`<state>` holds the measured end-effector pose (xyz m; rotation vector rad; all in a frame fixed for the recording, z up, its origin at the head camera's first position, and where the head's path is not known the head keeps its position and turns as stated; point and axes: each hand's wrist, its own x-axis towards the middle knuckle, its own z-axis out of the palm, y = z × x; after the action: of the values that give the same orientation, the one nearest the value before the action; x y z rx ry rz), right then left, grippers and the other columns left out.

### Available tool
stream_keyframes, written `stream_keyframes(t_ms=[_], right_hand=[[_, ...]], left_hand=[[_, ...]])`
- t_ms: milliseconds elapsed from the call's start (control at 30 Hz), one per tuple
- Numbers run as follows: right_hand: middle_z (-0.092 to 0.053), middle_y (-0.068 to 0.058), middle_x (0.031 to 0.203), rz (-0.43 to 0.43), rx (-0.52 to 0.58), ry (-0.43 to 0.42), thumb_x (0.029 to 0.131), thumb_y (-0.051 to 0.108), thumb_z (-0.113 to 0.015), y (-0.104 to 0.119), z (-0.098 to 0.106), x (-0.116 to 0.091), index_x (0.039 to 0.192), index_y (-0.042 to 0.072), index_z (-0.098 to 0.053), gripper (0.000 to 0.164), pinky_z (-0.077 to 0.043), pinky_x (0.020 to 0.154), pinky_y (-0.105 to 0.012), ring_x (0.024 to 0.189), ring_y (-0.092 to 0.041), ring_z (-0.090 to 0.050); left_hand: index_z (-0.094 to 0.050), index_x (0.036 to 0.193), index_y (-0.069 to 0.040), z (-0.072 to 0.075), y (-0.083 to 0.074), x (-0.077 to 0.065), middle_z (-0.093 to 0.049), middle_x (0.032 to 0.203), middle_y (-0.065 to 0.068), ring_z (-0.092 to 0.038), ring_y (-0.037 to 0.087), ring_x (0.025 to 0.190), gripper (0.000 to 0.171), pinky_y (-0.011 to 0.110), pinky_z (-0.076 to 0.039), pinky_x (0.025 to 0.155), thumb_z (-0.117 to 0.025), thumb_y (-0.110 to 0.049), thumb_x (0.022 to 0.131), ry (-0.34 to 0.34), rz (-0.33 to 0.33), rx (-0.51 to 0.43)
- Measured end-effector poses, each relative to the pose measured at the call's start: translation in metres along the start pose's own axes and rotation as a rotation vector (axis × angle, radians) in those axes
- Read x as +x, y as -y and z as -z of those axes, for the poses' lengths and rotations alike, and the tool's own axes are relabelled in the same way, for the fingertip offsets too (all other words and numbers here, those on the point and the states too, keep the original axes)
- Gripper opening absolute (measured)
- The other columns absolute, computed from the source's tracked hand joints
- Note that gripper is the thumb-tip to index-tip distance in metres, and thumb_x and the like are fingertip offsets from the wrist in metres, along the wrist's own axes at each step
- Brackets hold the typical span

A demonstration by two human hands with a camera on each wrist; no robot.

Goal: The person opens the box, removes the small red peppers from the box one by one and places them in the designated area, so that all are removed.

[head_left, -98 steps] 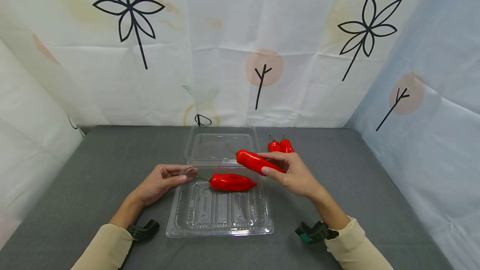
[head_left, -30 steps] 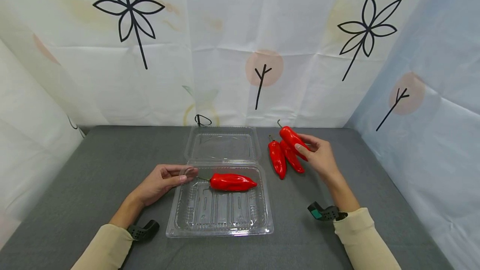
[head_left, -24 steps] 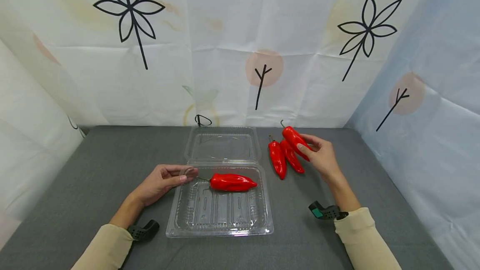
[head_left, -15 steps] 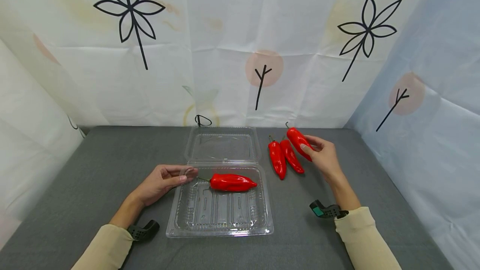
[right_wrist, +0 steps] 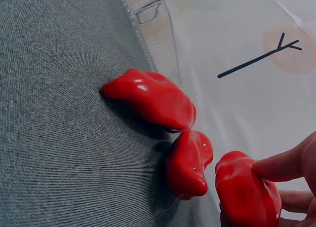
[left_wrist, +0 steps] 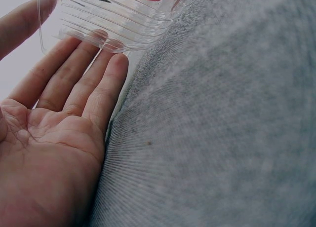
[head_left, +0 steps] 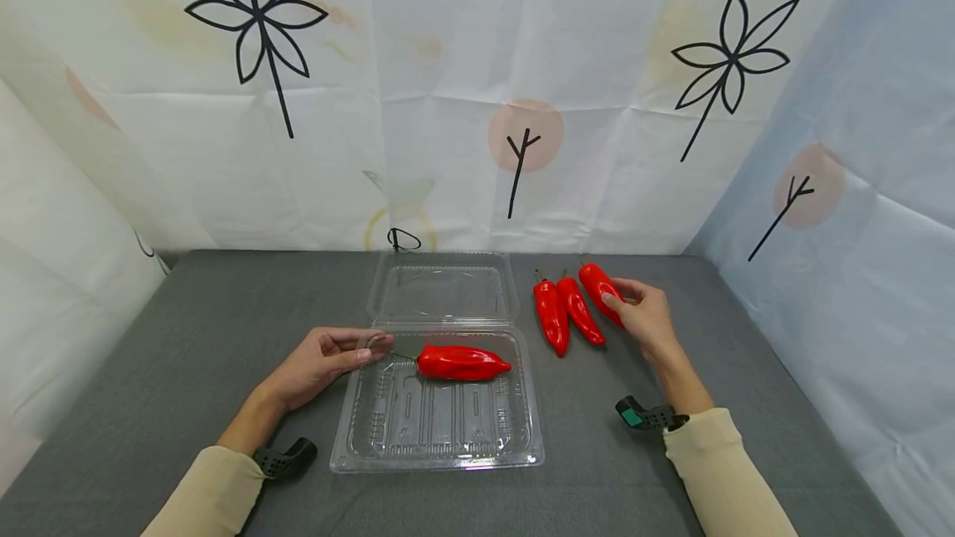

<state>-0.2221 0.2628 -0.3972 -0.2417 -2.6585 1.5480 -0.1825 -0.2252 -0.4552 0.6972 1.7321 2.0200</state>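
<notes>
In the head view my right hand [head_left: 646,313] pinches a red pepper [head_left: 599,292] between thumb and fingers, at the right end of a row. Two more red peppers, a left one [head_left: 551,317] and a middle one [head_left: 580,310], lie on the grey cloth beside it. My left hand [head_left: 313,365] rests against the left side of a clear plastic clamshell container [head_left: 346,446]. Its fingers [left_wrist: 96,86] extend straight to the wall in the left wrist view, with the thumb at the rim. One red pepper [head_left: 461,363] lies crosswise inside the container's near half.
The container's lid [head_left: 440,288] lies folded back flat toward the rear. A grey cloth [head_left: 246,297] covers the table. White printed curtains [head_left: 448,65] stand behind and at both sides. A black strap device [head_left: 287,458] sits at each wrist.
Earlier, my right hand held the pepper over the container's right edge. It has since carried it right and lowered it beside the other two. My left hand has stayed in place.
</notes>
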Motion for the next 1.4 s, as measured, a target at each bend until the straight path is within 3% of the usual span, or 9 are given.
stream_keyframes(t_ms=[333,600,900,1233,1400], right_hand=[[-0.053,-0.028,0.137,0.000,-0.042,0.009,0.102,0.016,-0.061,-0.009,-0.004,0.003,0.142,-0.006,-0.053,0.046,-0.048,0.077,-0.020,0.122,-0.037,-0.052],[-0.051,-0.030,0.140,-0.017,-0.069,0.036,0.102,0.016,-0.061,-0.013,-0.005,0.003,0.143,-0.006,-0.051,0.048,-0.048,0.095,-0.043,0.131,-0.040,-0.045],[-0.057,-0.029,0.133,-0.019,-0.096,0.061,0.099,0.019,-0.066,-0.014,-0.004,0.004,0.139,-0.007,-0.055,0.049,-0.048,0.083,-0.028,0.123,-0.038,-0.051],[-0.058,-0.029,0.135,-0.024,-0.159,0.102,0.100,0.025,-0.064,-0.014,-0.001,0.004,0.141,-0.007,-0.053,0.053,-0.051,0.093,-0.044,0.121,-0.040,-0.056],[-0.057,-0.030,0.135,-0.028,-0.163,0.101,0.100,0.026,-0.064,-0.015,0.001,0.004,0.141,-0.008,-0.053,0.054,-0.052,0.090,-0.041,0.120,-0.040,-0.056]], left_hand=[[-0.048,0.140,0.017,0.000,-0.001,0.000,-0.062,0.137,0.019,-0.058,0.020,0.130,0.042,0.030,-0.048,0.106,-0.056,0.005,0.100,0.003,-0.003,-0.005],[-0.048,0.140,0.016,0.000,-0.001,0.000,-0.063,0.137,0.017,-0.059,0.020,0.129,0.042,0.030,-0.048,0.106,-0.057,0.005,0.100,0.004,-0.003,-0.011],[-0.048,0.140,0.017,0.001,-0.001,0.000,-0.061,0.137,0.021,-0.059,0.020,0.129,0.042,0.030,-0.047,0.106,-0.057,0.006,0.100,0.003,-0.004,-0.010],[-0.048,0.140,0.017,0.000,0.001,0.000,-0.059,0.138,0.024,-0.058,0.022,0.130,0.042,0.030,-0.048,0.106,-0.055,0.005,0.101,0.006,-0.019,-0.001],[-0.047,0.140,0.018,0.000,0.001,0.000,-0.059,0.138,0.024,-0.058,0.022,0.130,0.042,0.030,-0.048,0.106,-0.055,0.005,0.101,0.009,-0.019,-0.011]])
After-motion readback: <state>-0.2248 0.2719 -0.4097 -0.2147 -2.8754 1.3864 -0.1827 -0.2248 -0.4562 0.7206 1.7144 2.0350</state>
